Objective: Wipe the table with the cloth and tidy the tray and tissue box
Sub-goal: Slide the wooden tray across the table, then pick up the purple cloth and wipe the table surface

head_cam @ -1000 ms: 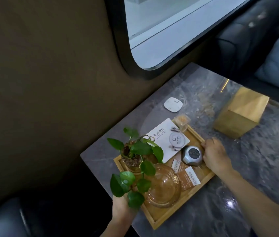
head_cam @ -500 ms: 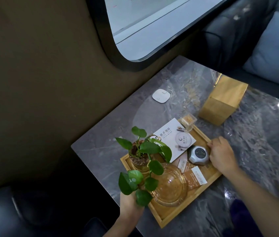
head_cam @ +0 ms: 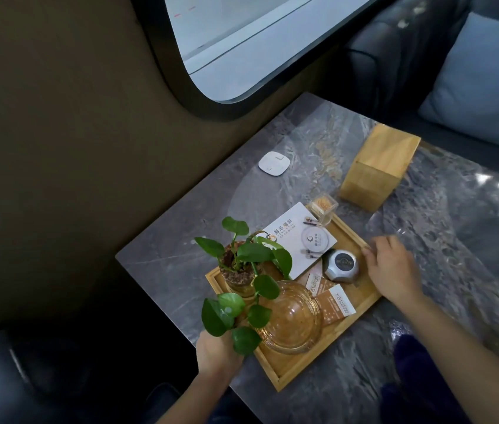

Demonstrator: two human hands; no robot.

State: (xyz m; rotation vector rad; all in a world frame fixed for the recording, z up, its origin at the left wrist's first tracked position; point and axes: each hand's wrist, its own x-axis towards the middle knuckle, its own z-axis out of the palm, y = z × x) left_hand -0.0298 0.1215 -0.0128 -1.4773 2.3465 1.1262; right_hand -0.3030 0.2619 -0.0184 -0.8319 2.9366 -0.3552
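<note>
A wooden tray (head_cam: 303, 370) lies on the grey marble table (head_cam: 456, 240). It carries a potted green plant (head_cam: 242, 264), a glass bowl (head_cam: 291, 319), a white card (head_cam: 291, 237), a round silver device (head_cam: 341, 266), sachets and a toothpick holder (head_cam: 323, 206). My left hand (head_cam: 216, 354) grips the tray's near left edge, partly hidden by leaves. My right hand (head_cam: 392, 270) is on the tray's far right rim, its fingers blurred. The wooden tissue box (head_cam: 380, 169) stands just beyond the tray. A dark blue cloth-like shape (head_cam: 410, 359) lies near my right forearm.
A small white square pad (head_cam: 274, 163) lies on the table near the brown wall (head_cam: 73, 148). A dark-framed window (head_cam: 242, 50) is above it. A dark sofa with a pale blue cushion (head_cam: 481, 87) stands behind the table. The table's left edge drops off beside my left hand.
The tray, held in both hands, has slid away from me and now sits closer to the tissue box. My right fingers have shifted on the rim. The view has moved left.
</note>
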